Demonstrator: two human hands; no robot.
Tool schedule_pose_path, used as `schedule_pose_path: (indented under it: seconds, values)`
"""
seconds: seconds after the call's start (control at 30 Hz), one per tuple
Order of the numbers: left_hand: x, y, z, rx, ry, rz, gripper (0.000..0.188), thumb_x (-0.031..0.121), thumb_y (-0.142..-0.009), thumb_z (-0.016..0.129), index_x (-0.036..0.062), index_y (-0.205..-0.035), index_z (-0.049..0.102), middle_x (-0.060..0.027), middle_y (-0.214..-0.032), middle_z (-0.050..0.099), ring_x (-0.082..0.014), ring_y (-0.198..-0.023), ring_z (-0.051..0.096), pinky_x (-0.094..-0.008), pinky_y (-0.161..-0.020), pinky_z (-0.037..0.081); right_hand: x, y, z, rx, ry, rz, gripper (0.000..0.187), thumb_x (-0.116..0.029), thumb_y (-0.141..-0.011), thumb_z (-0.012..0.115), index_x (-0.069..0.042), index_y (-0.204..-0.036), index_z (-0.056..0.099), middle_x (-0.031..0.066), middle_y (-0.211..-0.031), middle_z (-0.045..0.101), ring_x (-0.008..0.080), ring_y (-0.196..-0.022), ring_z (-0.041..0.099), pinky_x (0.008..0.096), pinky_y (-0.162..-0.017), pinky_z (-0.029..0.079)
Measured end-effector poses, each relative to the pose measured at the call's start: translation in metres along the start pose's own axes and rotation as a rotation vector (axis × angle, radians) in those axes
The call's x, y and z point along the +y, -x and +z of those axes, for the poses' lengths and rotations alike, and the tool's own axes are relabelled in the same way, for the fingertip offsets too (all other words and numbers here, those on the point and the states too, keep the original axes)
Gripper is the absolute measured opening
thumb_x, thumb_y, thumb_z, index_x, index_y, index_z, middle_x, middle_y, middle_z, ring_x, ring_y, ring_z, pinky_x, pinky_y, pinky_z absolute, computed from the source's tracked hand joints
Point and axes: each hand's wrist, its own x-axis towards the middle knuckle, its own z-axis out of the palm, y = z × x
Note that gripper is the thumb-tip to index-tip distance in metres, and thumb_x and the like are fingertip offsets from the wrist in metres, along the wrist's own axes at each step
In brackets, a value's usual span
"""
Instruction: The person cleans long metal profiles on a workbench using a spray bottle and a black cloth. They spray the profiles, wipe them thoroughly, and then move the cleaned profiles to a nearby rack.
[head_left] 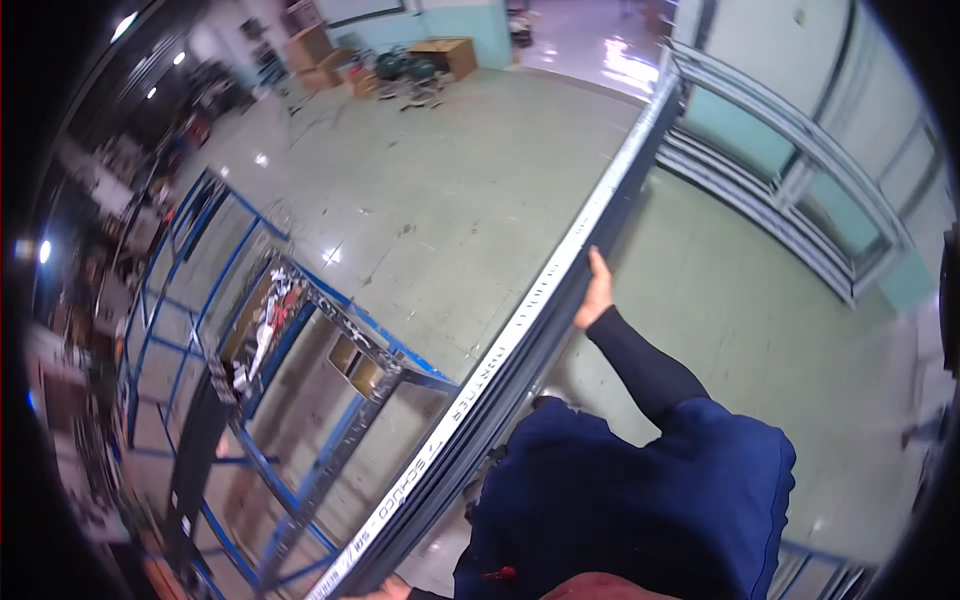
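A long black window-frame profile (472, 424) runs diagonally across the view, from the lower left edge up to the far right. Its upper face carries a white strip of printed protective film. My right hand (597, 290) grips the profile's right side around mid-length, thumb up along it and the other fingers hidden beneath. Close to the lower edge, my left hand (391, 590) is wrapped round the near part; only a bit of it shows. Black sleeves cover both forearms.
Left of the profile stands a blue metal rack (340, 440) with dark padded rails and scraps on it. Metal window frames (800, 190) lean against the right wall, near the profile's far end. Cardboard boxes (443, 58) sit by the back wall on the green floor (400, 190).
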Motion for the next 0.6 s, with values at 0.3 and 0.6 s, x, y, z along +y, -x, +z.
schedule_pose_path:
  seconds: [0.3, 0.6]
  values:
    - [0.016, -0.362, -0.144, -0.364, -0.26, 0.67, 0.067, 0.056, -0.089, 0.069, 0.0062, -0.133, 0.064, -0.0227, -0.133, 0.064, -0.037, -0.119, 0.063, -0.0536, -0.103, 0.048, 0.269, 0.048, 0.085, 0.031, 0.008, -0.081, 0.048, -0.056, -0.095, 0.06, -0.013, -0.114, 0.069, 0.0065, -0.111, 0.071, 0.026, -0.109, 0.065, 0.051, -0.099, 0.05]
    - [0.103, -0.497, -0.058, -0.001, 0.031, -0.237, 0.064, 0.058, -0.098, 0.059, 0.0115, -0.142, 0.053, -0.0062, -0.142, 0.058, -0.0272, -0.125, 0.057, -0.0473, -0.109, 0.043, 0.416, 0.123, 0.13, 0.096, 0.145, -0.064, 0.067, -0.055, -0.098, 0.056, -0.01, -0.146, 0.05, 0.0097, -0.15, 0.05, 0.0312, -0.132, 0.05, 0.0487, -0.116, 0.037]
